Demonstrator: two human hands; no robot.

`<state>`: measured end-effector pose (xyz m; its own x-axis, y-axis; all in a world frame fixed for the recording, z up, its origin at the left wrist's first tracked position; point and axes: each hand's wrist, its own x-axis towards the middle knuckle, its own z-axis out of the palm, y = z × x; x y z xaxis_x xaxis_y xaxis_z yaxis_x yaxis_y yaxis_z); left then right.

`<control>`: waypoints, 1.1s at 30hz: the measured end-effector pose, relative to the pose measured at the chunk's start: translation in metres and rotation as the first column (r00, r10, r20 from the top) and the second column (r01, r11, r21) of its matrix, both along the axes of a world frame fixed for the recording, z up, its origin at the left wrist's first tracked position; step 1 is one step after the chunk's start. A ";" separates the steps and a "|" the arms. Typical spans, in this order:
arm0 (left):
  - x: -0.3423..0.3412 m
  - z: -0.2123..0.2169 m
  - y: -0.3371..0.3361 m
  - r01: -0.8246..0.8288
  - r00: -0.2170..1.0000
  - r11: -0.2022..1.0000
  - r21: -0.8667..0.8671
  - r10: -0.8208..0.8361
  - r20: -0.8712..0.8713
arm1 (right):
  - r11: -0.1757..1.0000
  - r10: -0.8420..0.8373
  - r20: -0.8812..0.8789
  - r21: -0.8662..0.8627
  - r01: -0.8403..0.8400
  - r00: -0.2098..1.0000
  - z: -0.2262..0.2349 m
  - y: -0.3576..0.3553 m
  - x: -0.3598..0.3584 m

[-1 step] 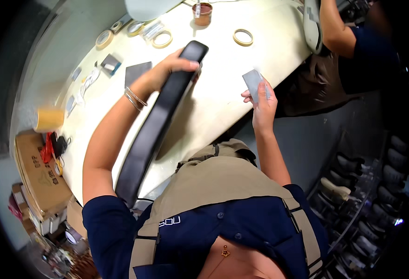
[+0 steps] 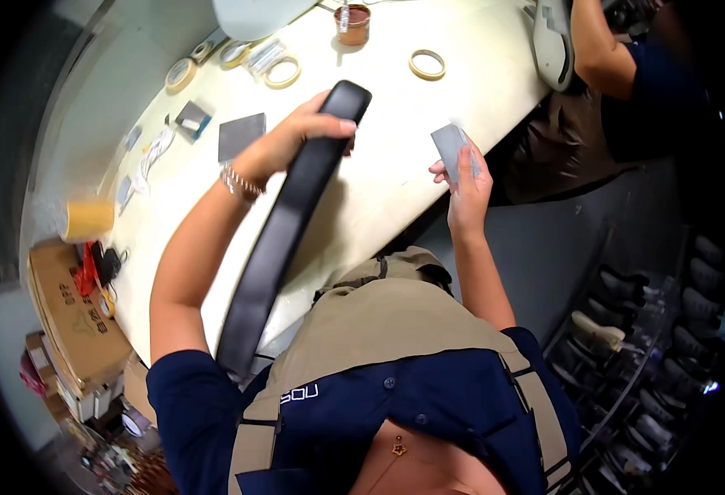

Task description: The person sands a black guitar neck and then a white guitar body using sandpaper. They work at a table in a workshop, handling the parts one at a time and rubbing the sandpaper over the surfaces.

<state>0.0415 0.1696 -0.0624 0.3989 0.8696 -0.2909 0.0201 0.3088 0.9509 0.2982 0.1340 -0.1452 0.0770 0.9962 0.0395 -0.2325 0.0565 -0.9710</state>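
My left hand (image 2: 306,136) is wrapped round the upper end of a long black padded-looking bar (image 2: 284,223), smooth, slightly curved and rounded at its tip. It slants over the white table, its lower end close to my left upper arm. Off to the right, my right hand (image 2: 470,186) pinches a small grey sheet (image 2: 447,147), which looks like sandpaper, thumb on its face. The sheet is apart from the bar. Beside my left wrist a darker grey square sheet (image 2: 241,138) lies flat on the table.
Tape rolls (image 2: 427,64) and a brown tub (image 2: 353,26) stand on the white table (image 2: 395,165). A cardboard box (image 2: 78,309) is at the left. A co-worker's arm (image 2: 606,54) holds a grey piece at the far right. Below, a rack (image 2: 626,396) carries several dark curved parts.
My left hand and the black bar have shifted slightly right and nearer to me. My right hand with the grey sheet has hardly moved.
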 end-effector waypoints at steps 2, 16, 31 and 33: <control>0.019 -0.001 -0.004 0.006 0.996 1.000 0.003 -0.005 -0.091 | 1.000 -0.015 0.038 0.028 0.014 0.999 -0.007 0.003 0.007; 0.005 -0.011 -0.030 0.042 0.988 0.992 0.116 -0.024 -0.154 | 0.680 -0.307 0.673 0.650 -0.339 0.673 0.033 -0.004 -0.060; 0.006 -0.014 -0.034 0.040 0.995 0.993 0.113 -0.030 -0.091 | 0.746 -0.259 0.725 0.570 -0.345 0.638 0.052 0.032 -0.061; 0.007 -0.015 -0.035 0.030 0.997 0.995 0.095 -0.024 -0.068 | 0.768 -0.203 0.705 0.545 -0.335 0.680 0.049 0.015 -0.063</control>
<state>0.0481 0.1350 -0.0772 0.4050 0.8840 -0.2336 0.0912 0.2151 0.9723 0.2355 0.1486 -0.0960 -0.3076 0.7257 0.6154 0.4561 0.6801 -0.5740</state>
